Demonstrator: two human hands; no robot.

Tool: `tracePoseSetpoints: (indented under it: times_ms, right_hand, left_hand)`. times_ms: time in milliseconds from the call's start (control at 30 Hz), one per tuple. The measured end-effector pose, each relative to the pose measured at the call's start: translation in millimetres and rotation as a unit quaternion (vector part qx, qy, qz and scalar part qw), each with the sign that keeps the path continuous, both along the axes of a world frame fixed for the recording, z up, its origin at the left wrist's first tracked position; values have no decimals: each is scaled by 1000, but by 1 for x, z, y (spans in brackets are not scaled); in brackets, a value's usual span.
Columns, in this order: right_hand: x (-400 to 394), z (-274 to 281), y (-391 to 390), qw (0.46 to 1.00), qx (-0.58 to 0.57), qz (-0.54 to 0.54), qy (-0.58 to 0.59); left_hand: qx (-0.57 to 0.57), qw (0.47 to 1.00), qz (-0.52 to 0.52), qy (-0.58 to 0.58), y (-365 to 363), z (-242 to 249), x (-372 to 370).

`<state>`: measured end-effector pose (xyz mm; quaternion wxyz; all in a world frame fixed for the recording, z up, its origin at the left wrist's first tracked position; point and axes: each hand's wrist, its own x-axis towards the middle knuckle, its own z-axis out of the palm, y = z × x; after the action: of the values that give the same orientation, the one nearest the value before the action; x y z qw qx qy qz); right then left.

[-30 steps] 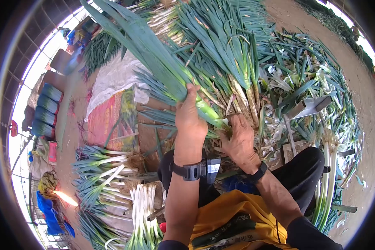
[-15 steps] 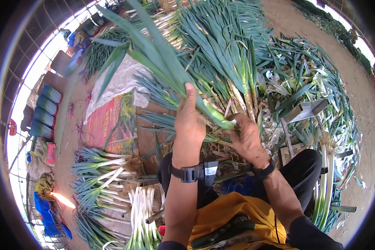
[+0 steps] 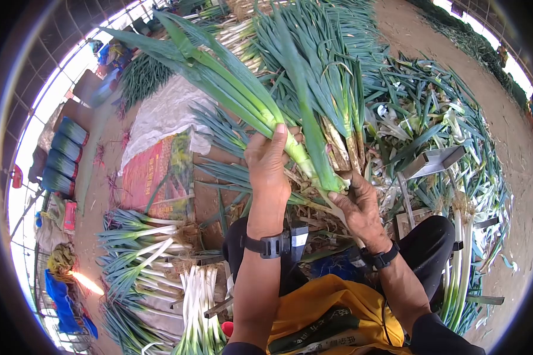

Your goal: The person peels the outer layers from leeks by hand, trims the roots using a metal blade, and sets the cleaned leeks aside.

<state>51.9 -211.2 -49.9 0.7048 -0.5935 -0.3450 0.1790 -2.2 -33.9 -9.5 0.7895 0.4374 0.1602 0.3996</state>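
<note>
A large green onion [image 3: 260,109] slants across the middle, leaves toward the upper left. My left hand [image 3: 269,165] is wrapped round it where the leaves meet the stem, thumb on top. My right hand [image 3: 362,210] pinches the base of an outer leaf [image 3: 315,127], which stands apart from the stem and points up. The onion's lower stem and root end are partly hidden behind my right hand. Beyond my hands lies a thick heap of untrimmed green onions [image 3: 308,65].
Stripped leaves [image 3: 420,130] pile up on the right, around a metal stand [image 3: 433,161]. Cleaned green onions [image 3: 201,296] lie in rows at lower left, near a red printed sack [image 3: 154,177] and a white sheet [image 3: 166,112]. More stalks [image 3: 461,260] lean beside my right knee.
The outer leaf has come away from the stem and swung to the right, held at its base by my right hand. The onion's remaining leaves now fan out toward the upper left.
</note>
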Motion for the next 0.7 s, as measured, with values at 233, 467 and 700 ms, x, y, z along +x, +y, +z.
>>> tracePoseSetpoints:
  times_ms: [233, 467, 700]
  right_hand:
    - [-26, 11, -13, 989, 51, 14, 138]
    - [-28, 21, -37, 998, -27, 12, 53]
    - [-26, 41, -79, 959, -243, 15, -142]
  left_hand:
    - [-34, 996, 79, 34, 6, -1, 1]
    - [-175, 974, 143, -15, 28, -6, -12]
    - [-137, 979, 132, -75, 37, -2, -21]
